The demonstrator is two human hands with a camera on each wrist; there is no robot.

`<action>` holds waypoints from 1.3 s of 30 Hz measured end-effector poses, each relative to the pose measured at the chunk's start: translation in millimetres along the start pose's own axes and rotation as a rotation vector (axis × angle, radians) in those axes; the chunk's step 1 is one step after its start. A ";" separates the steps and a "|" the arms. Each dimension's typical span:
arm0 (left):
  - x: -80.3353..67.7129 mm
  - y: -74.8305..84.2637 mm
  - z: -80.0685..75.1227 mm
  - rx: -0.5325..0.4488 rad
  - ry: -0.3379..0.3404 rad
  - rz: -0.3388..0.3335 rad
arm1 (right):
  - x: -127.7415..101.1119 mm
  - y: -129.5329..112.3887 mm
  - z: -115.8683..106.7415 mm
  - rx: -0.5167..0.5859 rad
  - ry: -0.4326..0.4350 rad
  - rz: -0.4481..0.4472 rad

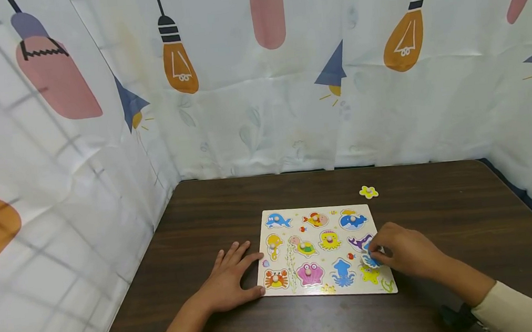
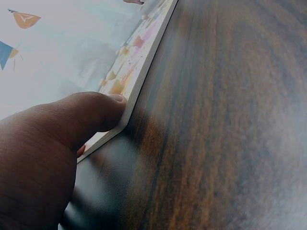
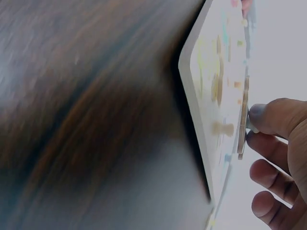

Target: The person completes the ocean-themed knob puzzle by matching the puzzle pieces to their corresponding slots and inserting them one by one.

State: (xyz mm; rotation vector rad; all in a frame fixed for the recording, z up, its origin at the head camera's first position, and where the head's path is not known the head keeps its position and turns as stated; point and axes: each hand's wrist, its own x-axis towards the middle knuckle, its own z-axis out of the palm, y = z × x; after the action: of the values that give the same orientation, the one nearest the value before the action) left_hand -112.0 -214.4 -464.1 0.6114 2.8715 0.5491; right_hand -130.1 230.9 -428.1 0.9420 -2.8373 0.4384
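With the left hand [image 1: 229, 284] flat and only bracing the puzzle board [image 1: 300, 289], the blue piece [image 1: 368, 260] pinched by the right hand [image 1: 404, 255] over the board's right edge could jam tilted in its cutout

Open tabletop [image 1: 441, 208] lies right of the puzzle board [image 1: 270, 214]; only 1 yellow piece [image 1: 368, 192] lies behind it.

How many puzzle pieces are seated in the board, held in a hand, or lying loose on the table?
Seated in the white wooden puzzle board: 10
Held by the right hand, a blue piece: 1
Loose on the dark wooden table, a yellow flower-shaped piece: 1
Total: 12
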 end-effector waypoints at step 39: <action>0.3 0.9 1.8 -0.007 -0.007 -0.012 | 24.5 -40.2 39.0 0.107 -0.078 -0.104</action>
State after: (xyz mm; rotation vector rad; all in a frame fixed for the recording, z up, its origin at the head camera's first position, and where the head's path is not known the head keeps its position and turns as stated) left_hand -111.6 -212.9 -465.4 0.5936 2.8633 0.5545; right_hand -126.4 174.2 -450.8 1.1446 -2.8413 0.5573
